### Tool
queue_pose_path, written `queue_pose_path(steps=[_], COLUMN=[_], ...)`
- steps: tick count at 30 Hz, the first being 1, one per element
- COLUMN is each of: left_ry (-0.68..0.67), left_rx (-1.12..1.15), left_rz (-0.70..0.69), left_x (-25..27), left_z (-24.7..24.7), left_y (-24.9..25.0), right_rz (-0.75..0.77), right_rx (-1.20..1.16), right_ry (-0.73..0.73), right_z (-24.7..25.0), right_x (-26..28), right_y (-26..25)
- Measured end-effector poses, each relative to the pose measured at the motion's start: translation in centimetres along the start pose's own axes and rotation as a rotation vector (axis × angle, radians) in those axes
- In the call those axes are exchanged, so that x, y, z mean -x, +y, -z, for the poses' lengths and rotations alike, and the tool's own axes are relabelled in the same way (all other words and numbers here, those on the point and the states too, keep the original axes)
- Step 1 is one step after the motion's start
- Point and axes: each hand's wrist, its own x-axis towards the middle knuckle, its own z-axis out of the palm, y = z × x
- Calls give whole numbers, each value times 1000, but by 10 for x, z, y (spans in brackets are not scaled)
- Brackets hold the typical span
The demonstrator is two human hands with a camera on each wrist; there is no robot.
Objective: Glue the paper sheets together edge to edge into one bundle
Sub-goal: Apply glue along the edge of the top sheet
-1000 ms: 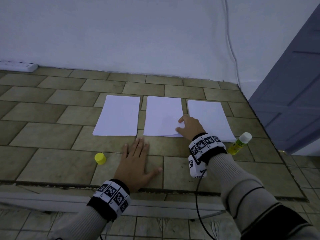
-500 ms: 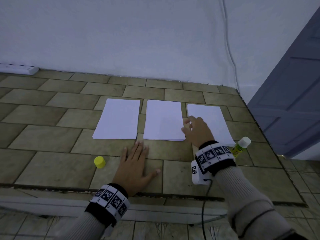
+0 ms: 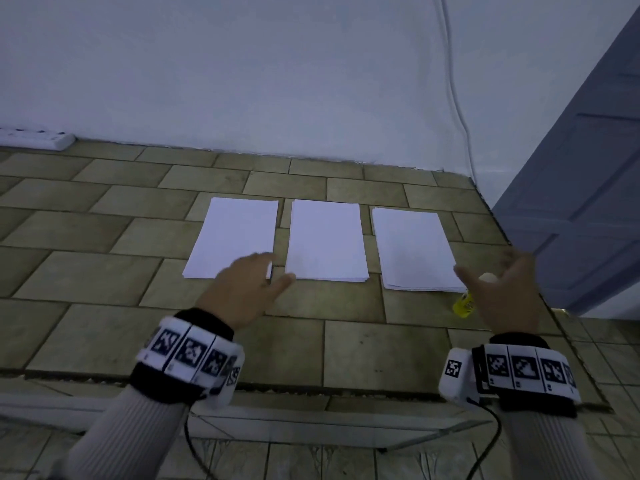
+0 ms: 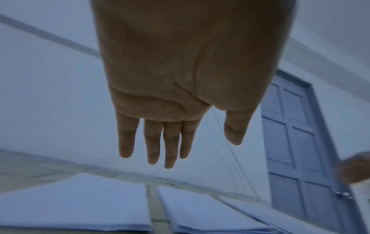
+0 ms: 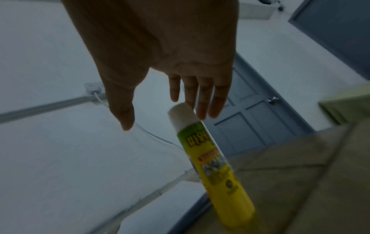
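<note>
Three white paper stacks [image 3: 325,240] side by side on tan tiles; left hand [image 3: 242,289] spread, empty; right hand [image 3: 502,292] splayed over yellow glue bottle [image 5: 216,166], gripping nothing.

Dim room: tan tiled floor [image 3: 104,278], white wall [image 3: 242,74], blue-grey panelled door [image 3: 588,202].

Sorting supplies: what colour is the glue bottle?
Yellow with a white tip; glue bottle shows best in the right wrist view.

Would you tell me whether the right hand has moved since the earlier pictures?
Yes. The right hand left the middle stack and swung right, now open over the glue bottle.
</note>
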Motion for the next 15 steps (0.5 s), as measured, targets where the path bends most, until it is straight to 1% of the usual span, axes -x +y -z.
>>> queue_pose_path(steps=[1, 3, 5, 8, 11, 15], left_ry=[21, 16, -14, -69, -83, -50], left_rx=[-58, -198, -316, -402, -448, -468], left_rz=[58, 170, 274, 389, 406, 350], left_x=[-10, -33, -54, -70, -74, -76], left_z=[3, 4, 1, -5, -11, -13], left_y=[-4, -16, -28, -37, -40, -46], right_rz=[-67, -115, -103, -63, -34, -11], right_rx=[30, 58, 91, 155, 181, 192], right_ry=[-51, -130, -164, -169, -177, -170], right_z=[-1, -4, -8, -11, -12, -13], right_x=[1, 2, 2, 0, -1, -1], right_y=[3, 12, 20, 28, 31, 34])
